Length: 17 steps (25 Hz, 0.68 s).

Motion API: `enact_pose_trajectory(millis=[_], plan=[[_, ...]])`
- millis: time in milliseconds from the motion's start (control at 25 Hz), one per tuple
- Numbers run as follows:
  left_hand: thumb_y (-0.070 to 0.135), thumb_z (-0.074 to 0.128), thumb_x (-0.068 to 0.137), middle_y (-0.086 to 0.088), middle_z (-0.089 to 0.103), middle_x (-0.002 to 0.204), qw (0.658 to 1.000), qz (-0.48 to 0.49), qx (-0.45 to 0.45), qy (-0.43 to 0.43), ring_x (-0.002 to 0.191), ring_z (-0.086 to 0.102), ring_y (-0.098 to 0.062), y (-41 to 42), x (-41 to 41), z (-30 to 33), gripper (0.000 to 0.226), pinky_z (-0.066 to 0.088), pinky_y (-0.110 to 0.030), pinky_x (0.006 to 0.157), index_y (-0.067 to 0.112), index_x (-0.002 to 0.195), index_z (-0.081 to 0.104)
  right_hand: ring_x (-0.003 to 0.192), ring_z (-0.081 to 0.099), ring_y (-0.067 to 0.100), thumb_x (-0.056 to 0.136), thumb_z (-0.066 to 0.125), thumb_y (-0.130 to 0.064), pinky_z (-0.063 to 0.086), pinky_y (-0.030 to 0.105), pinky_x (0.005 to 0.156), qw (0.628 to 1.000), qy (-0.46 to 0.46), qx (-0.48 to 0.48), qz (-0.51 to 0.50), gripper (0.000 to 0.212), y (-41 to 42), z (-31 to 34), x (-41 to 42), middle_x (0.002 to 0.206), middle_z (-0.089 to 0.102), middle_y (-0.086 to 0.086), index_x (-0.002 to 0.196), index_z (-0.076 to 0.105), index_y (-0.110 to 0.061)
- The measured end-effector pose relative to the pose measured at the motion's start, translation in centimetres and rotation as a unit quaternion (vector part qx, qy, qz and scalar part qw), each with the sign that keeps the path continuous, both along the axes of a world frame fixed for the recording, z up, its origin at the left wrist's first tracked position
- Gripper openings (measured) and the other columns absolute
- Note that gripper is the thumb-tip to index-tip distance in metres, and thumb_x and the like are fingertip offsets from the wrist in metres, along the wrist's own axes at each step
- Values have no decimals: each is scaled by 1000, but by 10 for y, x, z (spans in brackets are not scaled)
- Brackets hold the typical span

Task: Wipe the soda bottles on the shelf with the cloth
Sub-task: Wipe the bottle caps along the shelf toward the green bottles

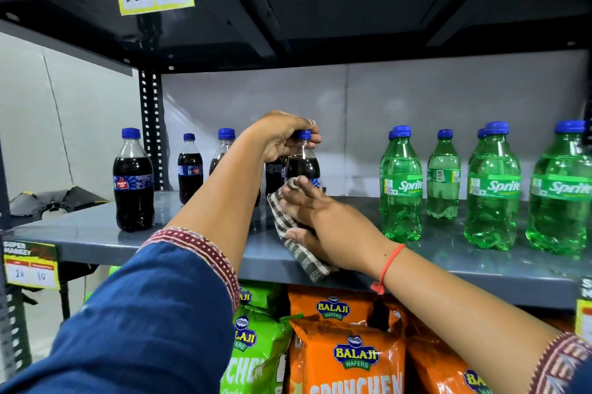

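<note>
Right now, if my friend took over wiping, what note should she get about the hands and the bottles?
Left hand: gripping the cap and neck of a dark cola bottle, steadying it.
Right hand: pressing the checked cloth against that bottle's lower part.
The shelf holds more cola bottles at left and green Sprite bottles at right.
Done: can't tell which are already wiped.
Left: finish this bottle, then do the others.

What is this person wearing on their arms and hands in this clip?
Both hands are bare, no gloves. The left arm has a dark blue sleeve ending in a maroon patterned cuff below the elbow. The right arm shows the same maroon cuff at the frame's lower right, and a red thread is tied around the right wrist.
</note>
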<state>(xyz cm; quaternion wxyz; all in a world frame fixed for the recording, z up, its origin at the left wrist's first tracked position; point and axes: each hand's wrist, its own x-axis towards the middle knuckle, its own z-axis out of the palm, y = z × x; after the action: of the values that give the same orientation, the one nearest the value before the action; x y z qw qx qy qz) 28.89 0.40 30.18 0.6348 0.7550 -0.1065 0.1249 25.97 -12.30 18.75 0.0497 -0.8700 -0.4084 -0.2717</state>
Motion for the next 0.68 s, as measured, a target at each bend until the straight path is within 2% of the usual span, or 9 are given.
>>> enact_pose_trajectory(millis=[120, 240, 320, 440, 520, 600, 680], plan=[[14, 54, 87, -10, 69, 82, 1000, 6, -3, 1, 63, 67, -13, 0, 0, -1, 15, 56, -20, 63, 2, 87, 63, 143, 6, 10, 94, 38, -50, 32, 39, 108, 999, 23, -36, -26, 54, -3, -4, -21, 155, 19, -11, 141, 33, -24], [14, 55, 87, -10, 69, 83, 1000, 9, -14, 2, 68, 67, -14, 2, 0, 0, 14, 56, -22, 67, 2, 88, 63, 132, 34, 26, 88, 46, -54, 40, 42, 102, 996, 9, -56, -63, 59, -6, -6, -34, 150, 34, -5, 138, 37, -25], [15, 55, 87, -9, 69, 84, 1000, 11, -10, 4, 71, 66, -15, 0, -2, 0, 15, 55, -22, 69, 2, 90, 63, 118, 48, 32, 82, 58, -46, 45, 40, 93, 996, 14, -51, -75, 59, -7, -3, -39, 138, 45, 3, 133, 41, -21], [17, 58, 85, -10, 68, 92, 999, 42, 16, -16, 76, 64, -15, -3, -7, -1, 17, 54, -22, 70, 3, 93, 63, 107, 54, 34, 74, 65, -28, 46, 37, 84, 998, 41, -19, -53, 56, -16, 4, -49, 127, 52, 6, 126, 46, -20], [21, 60, 83, -9, 66, 93, 988, 110, 32, -100, 79, 61, -16, -5, -11, 1, 14, 50, -18, 69, 9, 88, 66, 112, 52, 27, 74, 65, -21, 46, 36, 90, 995, 91, 26, -38, 56, -30, 10, -61, 129, 51, 2, 126, 48, -25], [26, 60, 82, 0, 64, 80, 953, 176, 42, -244, 75, 54, -14, -18, -20, 8, 12, 46, -13, 59, 18, 76, 67, 116, 48, 18, 76, 64, -17, 44, 33, 96, 988, 121, 88, -39, 55, -50, 16, -72, 132, 48, -4, 126, 48, -29], [29, 60, 79, 2, 60, 77, 925, 150, 59, -343, 74, 53, -9, -46, -28, 16, 7, 47, -16, 67, 24, 77, 64, 118, 45, 17, 78, 63, -17, 38, 32, 100, 990, 51, 110, -74, 54, -70, 18, -78, 135, 46, -7, 127, 46, -30]])
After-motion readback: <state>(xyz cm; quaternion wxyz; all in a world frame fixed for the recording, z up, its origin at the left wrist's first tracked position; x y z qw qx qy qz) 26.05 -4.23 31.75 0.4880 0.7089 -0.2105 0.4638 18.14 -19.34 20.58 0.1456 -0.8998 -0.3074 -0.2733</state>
